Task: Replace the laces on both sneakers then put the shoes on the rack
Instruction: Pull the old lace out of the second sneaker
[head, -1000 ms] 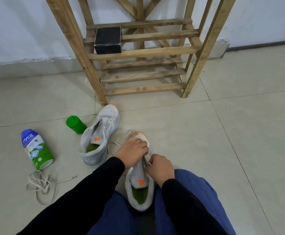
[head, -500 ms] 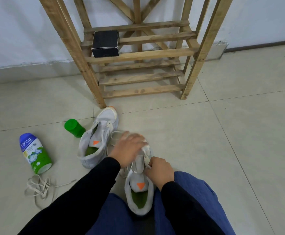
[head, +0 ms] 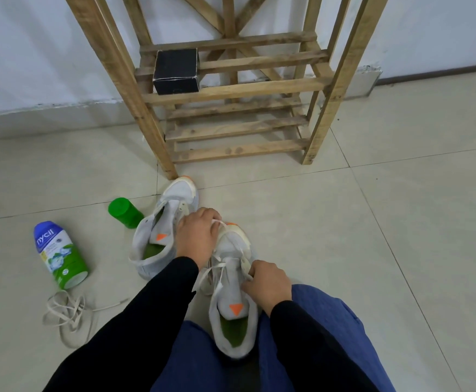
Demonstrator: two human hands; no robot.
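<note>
Low on the floor (head: 358, 250) before you, the sneaker (head: 231, 281) looks light and soft-sided: your left hand (head: 198, 236) pinches the limp lace (head: 219, 222) over the toe, your right hand (head: 268, 281) grips the eyelet edge; the firmer heel collar likely suits lifting to the rack (head: 239, 89)

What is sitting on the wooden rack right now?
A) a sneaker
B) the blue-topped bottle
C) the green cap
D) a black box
D: the black box rests on a slatted shelf of the rack, while the near sneaker, the far sneaker, the cap and the bottle are all off the rack, in front of it.
</note>
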